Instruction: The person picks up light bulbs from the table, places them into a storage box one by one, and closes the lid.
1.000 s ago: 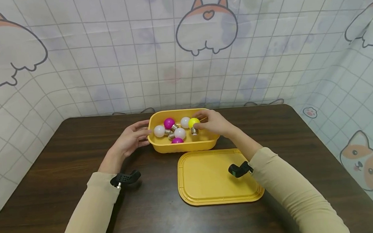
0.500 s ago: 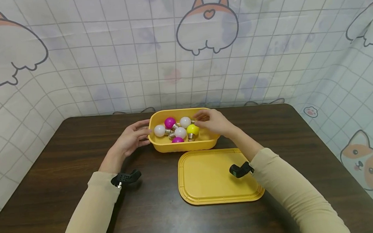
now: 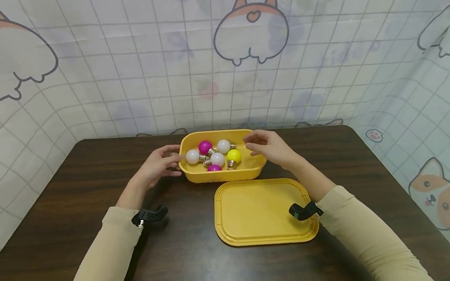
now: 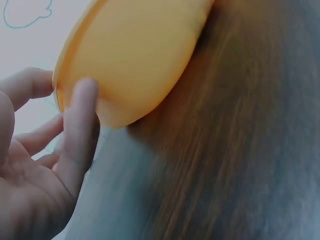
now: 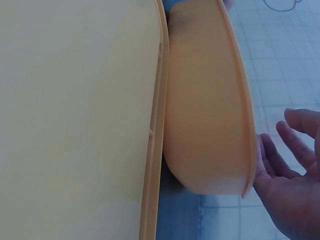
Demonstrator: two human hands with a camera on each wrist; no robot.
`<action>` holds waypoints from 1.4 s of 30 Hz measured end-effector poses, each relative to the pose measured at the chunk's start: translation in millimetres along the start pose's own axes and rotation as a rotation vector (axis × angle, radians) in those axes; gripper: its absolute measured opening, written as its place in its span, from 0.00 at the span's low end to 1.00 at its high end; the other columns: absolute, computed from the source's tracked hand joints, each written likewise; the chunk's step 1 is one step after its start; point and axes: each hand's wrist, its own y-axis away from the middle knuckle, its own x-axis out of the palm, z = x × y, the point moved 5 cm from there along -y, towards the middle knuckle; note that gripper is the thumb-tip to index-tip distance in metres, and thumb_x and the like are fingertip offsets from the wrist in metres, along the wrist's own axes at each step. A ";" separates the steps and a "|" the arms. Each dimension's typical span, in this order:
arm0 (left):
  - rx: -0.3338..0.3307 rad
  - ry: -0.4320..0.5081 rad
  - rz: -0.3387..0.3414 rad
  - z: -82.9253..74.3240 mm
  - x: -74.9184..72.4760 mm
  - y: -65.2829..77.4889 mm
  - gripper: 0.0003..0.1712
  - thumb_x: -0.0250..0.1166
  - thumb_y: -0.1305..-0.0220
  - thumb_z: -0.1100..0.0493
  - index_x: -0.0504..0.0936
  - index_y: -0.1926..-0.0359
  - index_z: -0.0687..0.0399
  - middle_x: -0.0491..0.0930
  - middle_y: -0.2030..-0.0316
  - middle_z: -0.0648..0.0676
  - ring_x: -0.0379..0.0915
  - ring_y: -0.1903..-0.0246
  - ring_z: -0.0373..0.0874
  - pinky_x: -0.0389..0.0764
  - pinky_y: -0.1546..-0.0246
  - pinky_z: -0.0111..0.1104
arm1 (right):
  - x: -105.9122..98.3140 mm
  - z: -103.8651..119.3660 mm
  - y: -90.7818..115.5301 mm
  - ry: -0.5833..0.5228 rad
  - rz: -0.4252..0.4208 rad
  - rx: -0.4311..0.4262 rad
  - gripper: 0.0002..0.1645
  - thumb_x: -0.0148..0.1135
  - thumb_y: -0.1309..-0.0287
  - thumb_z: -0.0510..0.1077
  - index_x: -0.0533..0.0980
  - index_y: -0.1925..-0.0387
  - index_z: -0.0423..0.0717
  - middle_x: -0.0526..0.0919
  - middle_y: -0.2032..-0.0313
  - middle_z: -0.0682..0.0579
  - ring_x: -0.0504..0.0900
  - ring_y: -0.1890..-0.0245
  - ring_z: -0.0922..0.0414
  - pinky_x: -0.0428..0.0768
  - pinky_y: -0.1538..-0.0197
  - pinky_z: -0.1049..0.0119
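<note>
A yellow plastic box [image 3: 227, 175] stands at the table's back, holding several light bulbs with metal screw bases. Among them are a yellow bulb [image 3: 234, 156] on the right, a white bulb [image 3: 223, 146] behind it and a magenta bulb [image 3: 205, 147]. My left hand [image 3: 158, 164] touches the box's left end with relaxed fingers; in the left wrist view its fingertips are right at the rim. Above the box's right end my right hand [image 3: 269, 147] has loosely bent fingers and nothing between them. The right wrist view hides the bulbs behind the box wall [image 5: 207, 100].
A yellow lid [image 3: 265, 212] lies flat on the dark wooden table [image 3: 177, 253], just in front of the box. Behind the table hangs a white cloth [image 3: 149, 76] with a grid and cartoon print.
The yellow bulb, which my right hand held upright a second ago, now lies in the box. My right hand has let go and moved right. My left hand has stayed at the box's end.
</note>
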 end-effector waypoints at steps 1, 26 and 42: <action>-0.005 -0.026 0.001 -0.7 0.7 1.1 0.34 0.61 0.24 0.59 0.61 0.24 0.64 0.71 0.41 0.69 0.79 0.65 0.44 0.88 0.59 0.38 | -2.5 0.2 2.9 0.003 -0.003 -0.007 0.21 0.60 0.26 0.40 0.74 0.39 0.31 0.76 0.40 0.33 0.78 0.41 0.39 0.83 0.43 0.51; -0.017 -0.558 0.070 -20.4 4.1 54.4 0.29 0.57 0.21 0.51 0.71 0.32 0.69 0.78 0.47 0.66 0.78 0.56 0.55 0.84 0.51 0.44 | -69.9 -16.1 82.8 0.181 -0.056 0.121 0.21 0.61 0.25 0.50 0.76 0.40 0.41 0.80 0.44 0.42 0.79 0.46 0.42 0.84 0.49 0.47; -0.057 -0.405 0.183 -14.9 33.6 71.4 0.28 0.60 0.22 0.51 0.74 0.36 0.71 0.80 0.49 0.64 0.79 0.54 0.53 0.84 0.48 0.40 | -77.4 -42.9 119.6 0.219 0.001 0.214 0.27 0.59 0.25 0.48 0.72 0.36 0.32 0.79 0.44 0.35 0.81 0.51 0.44 0.86 0.55 0.57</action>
